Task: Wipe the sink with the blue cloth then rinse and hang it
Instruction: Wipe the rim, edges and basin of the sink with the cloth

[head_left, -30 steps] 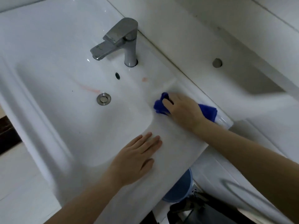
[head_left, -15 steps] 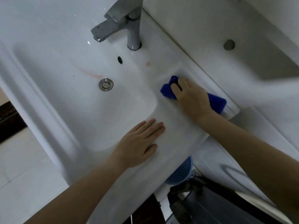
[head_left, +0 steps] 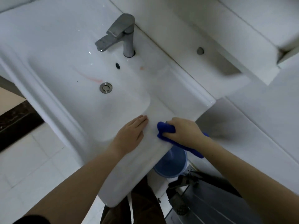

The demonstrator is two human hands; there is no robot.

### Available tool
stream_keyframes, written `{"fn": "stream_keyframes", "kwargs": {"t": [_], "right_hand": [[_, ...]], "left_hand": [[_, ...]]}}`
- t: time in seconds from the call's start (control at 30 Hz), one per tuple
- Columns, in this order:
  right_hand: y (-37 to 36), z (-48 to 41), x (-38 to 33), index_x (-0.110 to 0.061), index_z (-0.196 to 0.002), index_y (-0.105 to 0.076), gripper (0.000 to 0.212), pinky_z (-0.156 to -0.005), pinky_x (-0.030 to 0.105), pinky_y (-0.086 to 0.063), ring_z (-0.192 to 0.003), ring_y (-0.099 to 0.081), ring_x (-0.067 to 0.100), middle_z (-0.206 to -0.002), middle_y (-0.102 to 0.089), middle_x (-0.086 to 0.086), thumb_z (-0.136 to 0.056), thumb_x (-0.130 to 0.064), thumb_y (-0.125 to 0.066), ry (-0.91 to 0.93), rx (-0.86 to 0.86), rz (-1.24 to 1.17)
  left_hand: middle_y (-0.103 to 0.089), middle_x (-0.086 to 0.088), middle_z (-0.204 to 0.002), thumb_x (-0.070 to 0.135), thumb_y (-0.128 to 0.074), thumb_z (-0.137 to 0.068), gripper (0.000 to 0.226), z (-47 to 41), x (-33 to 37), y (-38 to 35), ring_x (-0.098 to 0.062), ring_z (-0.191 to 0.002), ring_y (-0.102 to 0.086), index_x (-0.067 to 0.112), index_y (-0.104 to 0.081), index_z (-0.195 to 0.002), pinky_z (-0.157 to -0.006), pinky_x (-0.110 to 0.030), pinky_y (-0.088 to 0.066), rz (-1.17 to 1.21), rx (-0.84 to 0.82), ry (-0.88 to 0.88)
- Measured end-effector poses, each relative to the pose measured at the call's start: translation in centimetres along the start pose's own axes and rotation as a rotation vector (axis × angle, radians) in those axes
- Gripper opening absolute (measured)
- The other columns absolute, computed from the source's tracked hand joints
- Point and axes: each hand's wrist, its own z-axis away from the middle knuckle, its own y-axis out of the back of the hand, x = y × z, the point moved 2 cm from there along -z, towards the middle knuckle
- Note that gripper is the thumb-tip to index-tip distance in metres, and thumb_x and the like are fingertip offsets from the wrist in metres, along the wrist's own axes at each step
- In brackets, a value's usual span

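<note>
Head view: right hand (head_left: 184, 133) presses crumpled blue cloth (head_left: 166, 129) on glossy sink (head_left: 163, 109).

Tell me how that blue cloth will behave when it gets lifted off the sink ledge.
The blue cloth is bunched under the right hand with a tail drooping past the sink edge, so it probably hangs limp rather than holding shape. It looks thin and light. On the glossy ledge it likely slides easily; whether it is wet cannot be told.

Blue cloth (head_left: 166, 129), white sink (head_left: 53, 46) streaked pink, grey tap (head_left: 119, 33).
</note>
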Motion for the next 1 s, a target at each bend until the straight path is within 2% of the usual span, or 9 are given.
{"fn": "stream_keyframes", "kwargs": {"t": [0.07,0.23,0.37,0.47,0.6,0.67,0.77,0.9,1.0], "right_hand": [[-1.2,1.3,-2.5,-0.025,-0.084,-0.061,0.032,-0.063,0.031,-0.038,-0.070,-0.051,0.016,-0.079,-0.050,-0.008,-0.088,-0.056,-0.056,0.034,-0.040,-0.042],[-5.2,5.2,-10.6,-0.025,-0.095,-0.067,0.035,-0.070,0.034,-0.046,-0.078,-0.058,0.017,-0.090,-0.062,-0.005,-0.086,-0.057,-0.058,0.106,-0.177,-0.237],[-5.7,9.2,-13.2,-0.032,-0.086,-0.064,0.022,-0.069,0.026,-0.045,-0.075,-0.061,0.007,-0.083,-0.067,-0.012,-0.082,-0.053,-0.067,0.032,-0.260,-0.517],[-4.2,11.6,-13.2,-0.025,-0.064,-0.056,0.030,-0.057,0.023,-0.041,-0.054,-0.053,0.003,-0.055,-0.059,-0.012,-0.082,-0.037,-0.077,-0.039,-0.106,-0.817],[-0.8,13.7,-13.6,-0.010,-0.070,-0.058,0.030,-0.052,0.025,-0.044,-0.056,-0.055,0.017,-0.061,-0.061,0.003,-0.085,-0.028,-0.077,-0.102,0.201,-1.178],[0.6,14.2,-14.3,-0.006,-0.072,-0.055,0.034,-0.050,0.026,-0.043,-0.054,-0.052,0.016,-0.062,-0.059,0.005,-0.087,-0.029,-0.075,-0.052,0.277,-1.187],[1.4,14.4,-15.8,-0.020,-0.065,-0.052,0.032,-0.050,0.019,-0.041,-0.050,-0.047,0.007,-0.058,-0.054,-0.007,-0.088,-0.030,-0.073,0.018,0.359,-1.083],[-0.9,13.8,-18.2,-0.026,-0.078,-0.056,0.022,-0.062,0.021,-0.042,-0.063,-0.057,0.004,-0.072,-0.059,-0.009,-0.085,-0.042,-0.069,0.118,0.289,-0.888],[-3.9,13.6,-20.9,-0.029,-0.072,-0.054,0.024,-0.060,0.017,-0.042,-0.062,-0.056,0.003,-0.070,-0.058,-0.012,-0.085,-0.042,-0.069,0.227,0.189,-0.826]], "left_hand": [[-0.038,-0.002,-0.157,0.015,-0.048,-0.100,0.050,1.8,-0.5,0.9,-0.018,-0.146,-0.034,0.012,-0.041,-0.149,-0.117,-0.023,-0.017,-0.038,-0.055,0.020],[-0.058,-0.004,-0.139,0.021,-0.045,-0.101,0.037,9.1,-0.3,4.7,-0.021,-0.128,-0.051,0.013,-0.059,-0.134,-0.108,-0.031,-0.037,-0.081,-0.171,0.109],[-0.066,-0.002,-0.122,0.026,-0.046,-0.101,0.032,16.5,1.2,8.5,-0.021,-0.113,-0.058,0.014,-0.066,-0.122,-0.098,-0.030,-0.041,-0.115,-0.079,0.177],[-0.065,0.003,-0.123,0.038,-0.039,-0.098,0.043,21.9,2.0,11.7,-0.018,-0.114,-0.057,0.017,-0.066,-0.124,-0.096,-0.026,-0.041,-0.072,0.075,0.309],[-0.055,0.016,-0.120,0.048,-0.029,-0.095,0.052,28.8,2.4,15.3,-0.004,-0.113,-0.048,0.022,-0.063,-0.123,-0.095,-0.022,-0.037,0.003,0.376,0.468],[-0.053,0.019,-0.116,0.048,-0.031,-0.096,0.045,32.1,2.6,15.9,-0.001,-0.110,-0.046,0.026,-0.062,-0.121,-0.092,-0.026,-0.038,0.016,0.534,0.558],[-0.054,0.018,-0.117,0.048,-0.031,-0.097,0.043,36.4,3.2,14.9,-0.002,-0.111,-0.046,0.028,-0.059,-0.123,-0.092,-0.027,-0.038,0.031,0.660,0.707],[-0.059,0.012,-0.122,0.048,-0.030,-0.096,0.052,41.0,5.9,10.5,-0.010,-0.118,-0.050,0.020,-0.061,-0.126,-0.097,-0.023,-0.036,0.081,0.676,0.885],[-0.063,0.005,-0.122,0.048,-0.030,-0.095,0.056,44.0,8.3,5.9,-0.015,-0.119,-0.053,0.014,-0.063,-0.125,-0.100,-0.018,-0.032,0.142,0.645,1.003]]}}
